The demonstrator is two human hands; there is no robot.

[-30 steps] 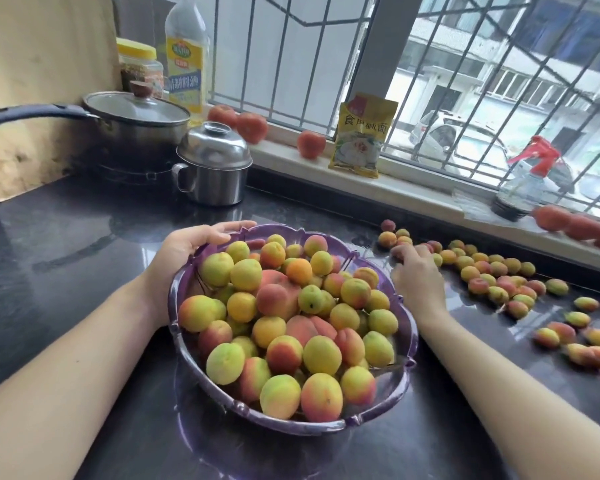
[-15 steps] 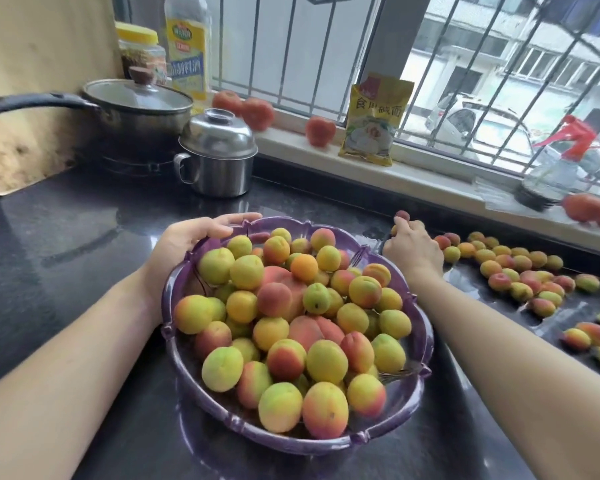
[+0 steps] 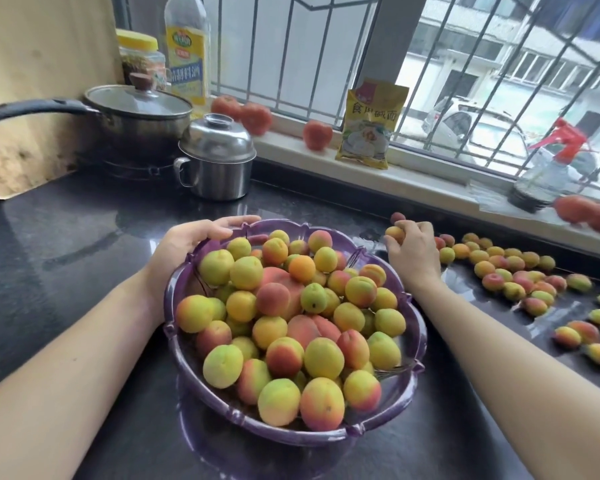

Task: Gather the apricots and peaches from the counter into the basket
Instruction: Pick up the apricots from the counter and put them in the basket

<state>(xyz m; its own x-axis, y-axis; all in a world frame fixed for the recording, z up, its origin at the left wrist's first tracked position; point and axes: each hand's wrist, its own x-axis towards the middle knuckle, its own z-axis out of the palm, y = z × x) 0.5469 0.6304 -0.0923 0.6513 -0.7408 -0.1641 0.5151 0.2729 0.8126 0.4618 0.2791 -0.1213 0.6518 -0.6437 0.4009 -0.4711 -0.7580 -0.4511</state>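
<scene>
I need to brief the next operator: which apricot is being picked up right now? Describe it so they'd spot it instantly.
Start at the purple basket heaped with fruit in the middle of the dark counter. Just past its far right rim, the right hand pinches one small orange-yellow apricot. Unlike the loose apricots on the counter to the right, it alone sits in fingertips.

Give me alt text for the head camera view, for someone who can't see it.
A person's left hand grips the rim of a purple basket heaped with apricots and peaches, while the right hand pinches an apricot beside it. More fruit lies scattered on the dark counter under a barred window.
</scene>
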